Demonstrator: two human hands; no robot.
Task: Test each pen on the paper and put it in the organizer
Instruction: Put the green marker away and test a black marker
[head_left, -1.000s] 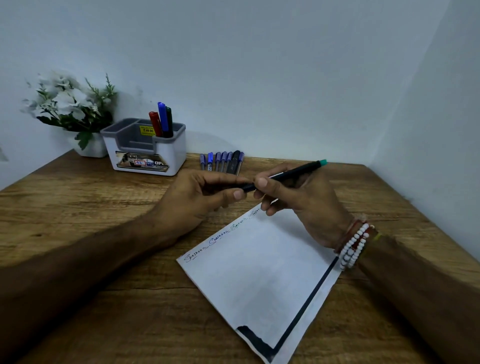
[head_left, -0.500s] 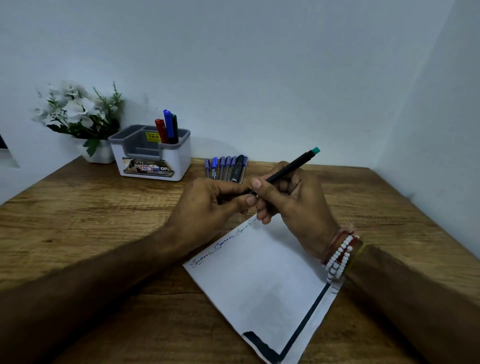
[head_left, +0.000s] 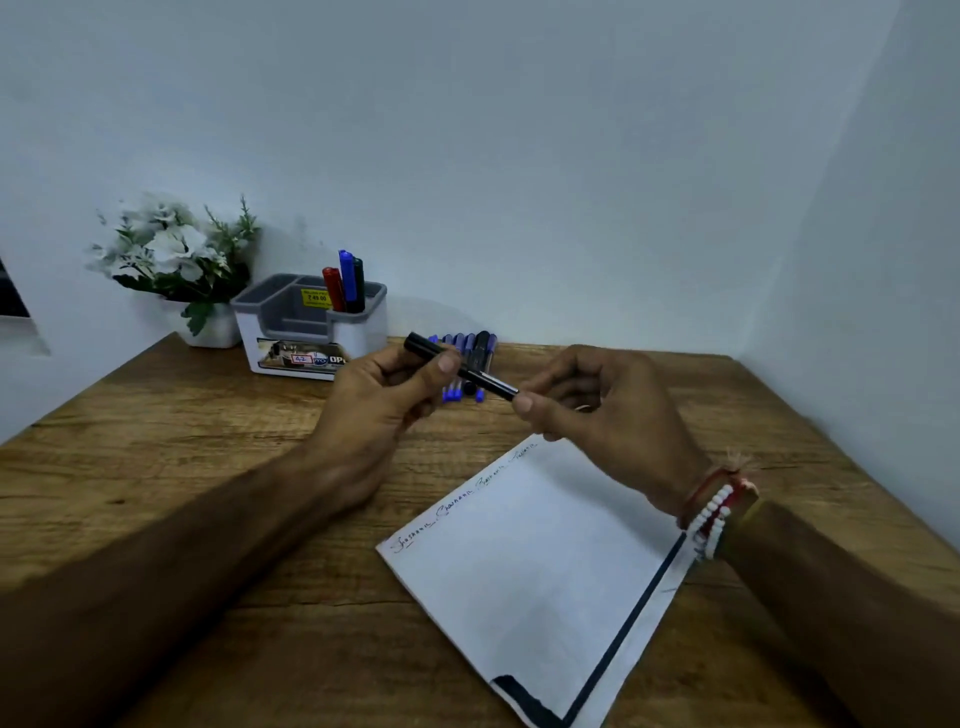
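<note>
Head view: left hand (head_left: 384, 395) curls round the black pen (head_left: 478, 375), thumb on top; right hand (head_left: 597, 410) pinches its other end at the fingertips, over the table (head_left: 208, 441) between the paper (head_left: 545, 561) and the row of loose pens (head_left: 467, 343). Long axis runs far-left to near-right, roughly level. Bare wood lies left of the hands; the organizer (head_left: 311, 332) sits at the back edge, three markers (head_left: 344, 280) upright in its right compartment.

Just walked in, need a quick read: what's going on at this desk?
A person holds a black pen in the air between both hands: the left hand grips one end, the right hand pinches the other. The paper below has scribbles along one edge. Three markers stand in the organizer; blue pens lie beside it.
</note>
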